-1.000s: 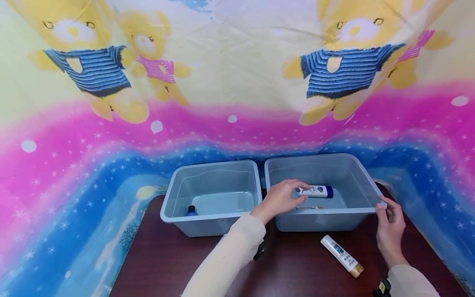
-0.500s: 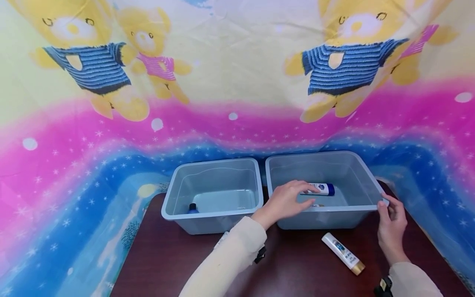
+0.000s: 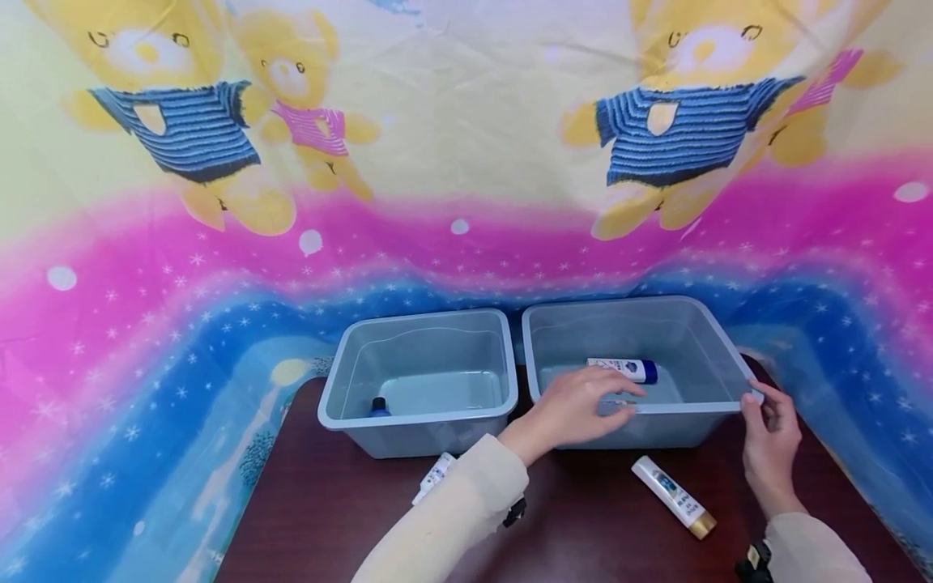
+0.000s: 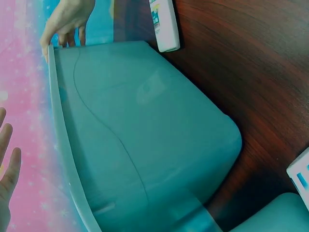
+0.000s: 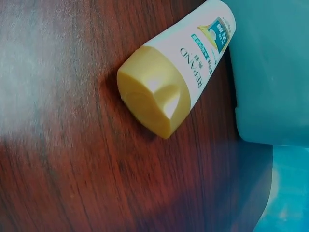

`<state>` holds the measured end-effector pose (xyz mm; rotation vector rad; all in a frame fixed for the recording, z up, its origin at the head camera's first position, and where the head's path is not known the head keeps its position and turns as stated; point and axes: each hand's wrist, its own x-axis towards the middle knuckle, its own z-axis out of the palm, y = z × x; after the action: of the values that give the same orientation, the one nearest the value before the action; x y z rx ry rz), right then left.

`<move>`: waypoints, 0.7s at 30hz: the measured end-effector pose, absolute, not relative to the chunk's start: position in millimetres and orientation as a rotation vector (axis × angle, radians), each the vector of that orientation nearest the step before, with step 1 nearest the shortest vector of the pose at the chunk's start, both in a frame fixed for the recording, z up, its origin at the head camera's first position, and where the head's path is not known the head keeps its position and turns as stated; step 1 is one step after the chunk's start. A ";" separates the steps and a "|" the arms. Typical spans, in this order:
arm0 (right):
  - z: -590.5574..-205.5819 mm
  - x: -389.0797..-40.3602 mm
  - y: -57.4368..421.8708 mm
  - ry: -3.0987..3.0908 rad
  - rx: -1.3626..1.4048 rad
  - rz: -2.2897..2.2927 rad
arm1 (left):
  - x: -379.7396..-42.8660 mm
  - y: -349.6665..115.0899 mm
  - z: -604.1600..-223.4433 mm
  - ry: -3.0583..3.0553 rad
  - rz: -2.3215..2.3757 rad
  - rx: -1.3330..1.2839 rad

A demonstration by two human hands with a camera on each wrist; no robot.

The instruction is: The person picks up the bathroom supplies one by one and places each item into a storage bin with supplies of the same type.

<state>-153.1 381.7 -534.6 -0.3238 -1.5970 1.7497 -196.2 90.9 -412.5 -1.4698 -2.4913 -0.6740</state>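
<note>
Left bin (image 3: 430, 438): holding bottle (image 3: 379, 410).
Right bin (image 3: 685, 430): holding tube (image 3: 636, 371) near counter's (image 3: 583, 518) far edge.
Left hand (image 3: 572, 406): fingers hanging apart.
Right hand (image 3: 771, 441): fingers gripping right bin.

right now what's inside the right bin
A white tube with a blue cap lies inside; a sliver of another item shows nearer the front. The left hand and the bin's front wall hide the rest.

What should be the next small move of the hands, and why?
Probably, the left hand should lift clear of the right bin: the hand looks open and empty, the blue-capped tube lies inside, and the right hand grips the bin's corner.
</note>
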 end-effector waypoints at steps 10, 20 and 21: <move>-531.3 -151.0 380.6 -1.627 -0.342 1.734 | -185.0 96.6 -409.9 -2.543 -0.627 -1.546; -534.2 -153.2 383.4 -1.676 -0.353 1.666 | -174.1 106.1 -423.5 -2.517 -0.643 -1.627; -534.2 -153.6 384.5 -1.688 -0.356 1.656 | -173.6 107.3 -425.5 -2.520 -0.639 -1.636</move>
<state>-153.6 384.5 -534.2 -0.3565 -1.6878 1.6560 -173.6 107.3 -425.5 -1.6360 -2.5202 -0.6389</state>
